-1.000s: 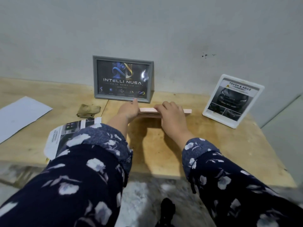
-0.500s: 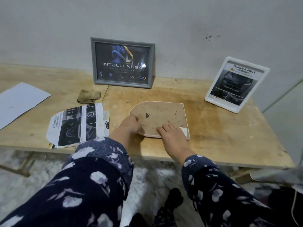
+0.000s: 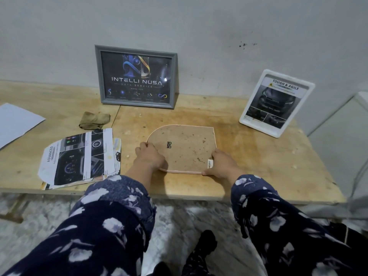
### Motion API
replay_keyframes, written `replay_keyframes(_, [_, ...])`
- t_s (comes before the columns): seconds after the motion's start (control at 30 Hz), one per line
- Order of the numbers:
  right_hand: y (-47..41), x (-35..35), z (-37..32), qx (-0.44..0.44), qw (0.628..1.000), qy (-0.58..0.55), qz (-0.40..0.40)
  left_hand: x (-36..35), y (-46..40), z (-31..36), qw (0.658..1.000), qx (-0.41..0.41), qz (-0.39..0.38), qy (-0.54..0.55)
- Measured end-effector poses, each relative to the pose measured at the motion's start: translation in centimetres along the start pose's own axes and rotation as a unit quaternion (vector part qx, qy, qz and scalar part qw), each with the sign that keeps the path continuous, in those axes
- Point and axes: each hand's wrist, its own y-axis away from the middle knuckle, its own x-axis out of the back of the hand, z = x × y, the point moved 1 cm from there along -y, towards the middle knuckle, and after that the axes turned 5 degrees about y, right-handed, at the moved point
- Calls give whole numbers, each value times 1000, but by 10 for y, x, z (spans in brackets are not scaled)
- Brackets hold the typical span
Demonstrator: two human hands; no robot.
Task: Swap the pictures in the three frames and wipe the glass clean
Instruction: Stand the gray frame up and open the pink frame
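Worktop [image 3: 249, 156], plywood, front edge running just under my wrists; bare board lies right of the arched frame [image 3: 183, 149] up to the white frame [image 3: 276, 103], which leans near the right rear corner. Grey frame [image 3: 136, 76] stands upright against the wall behind. Printed sheets [image 3: 79, 156] lie just left of the arched frame, their near corner at the front edge; a crumpled cloth [image 3: 94, 120] sits behind them, and a white paper [image 3: 16, 122] lies at the far left.

Arched frame: face down, backing board up, flat near the front edge. Half a second ago my right hand rested on its back; now it has slid to the near right corner.

Left hand [image 3: 149, 158]: curled over the left rounded edge, gripping. Right hand [image 3: 221, 164]: clasped on the near right corner. Hands well apart, both sleeves over the worktop edge.
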Motion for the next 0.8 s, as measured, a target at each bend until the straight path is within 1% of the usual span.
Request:
replay_keyframes(0.1, [0, 4, 1, 2, 1000, 13, 13, -1, -3, 0, 1000, 18, 19, 17])
replay_keyframes(0.23, [2, 16, -1, 10, 998, 61, -12, -5, -8, 2, 999, 42, 21, 19])
replay_keyframes(0.4, [2, 19, -2, 9, 998, 54, -10, -11, -8, 8, 996, 69, 34, 34])
replay_keyframes(0.57, [4, 22, -4, 10, 998, 67, 1, -15, -9, 11, 996, 71, 50, 30])
replay_keyframes(0.8, [4, 26, -7, 14, 996, 88, -11, -16, -13, 13, 995, 79, 56, 14])
